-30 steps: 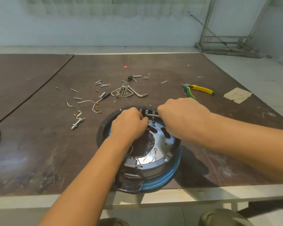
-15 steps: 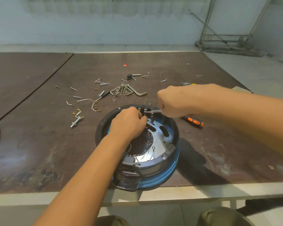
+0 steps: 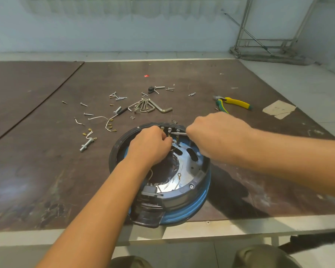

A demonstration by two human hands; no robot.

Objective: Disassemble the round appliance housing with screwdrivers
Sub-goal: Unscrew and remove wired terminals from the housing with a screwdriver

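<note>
The round appliance housing [image 3: 191,209], black-rimmed with a blue wall and a shiny metal plate inside, lies open side up at the table's near edge. My left hand [image 3: 149,146] reaches into it, fingers curled and pinching a wire terminal below the row of terminals [image 3: 169,129] at the far rim. My right hand [image 3: 211,132] grips a screwdriver, of which only the thin metal shaft [image 3: 179,133] shows, pointing left at those terminals. Its handle is hidden in my fist.
Behind the housing lie a bunch of hex keys [image 3: 153,108], several loose screws [image 3: 116,96], a bolt [image 3: 86,145] and wire pieces. Yellow-green pliers [image 3: 234,102] and a paper scrap [image 3: 278,109] lie at the right. The table's front edge [image 3: 240,227] runs just under the housing.
My right forearm rose half a second ago, uncovering an orange-handled screwdriver on the table, and has dropped back over it. Both hands stay at the terminals.
</note>
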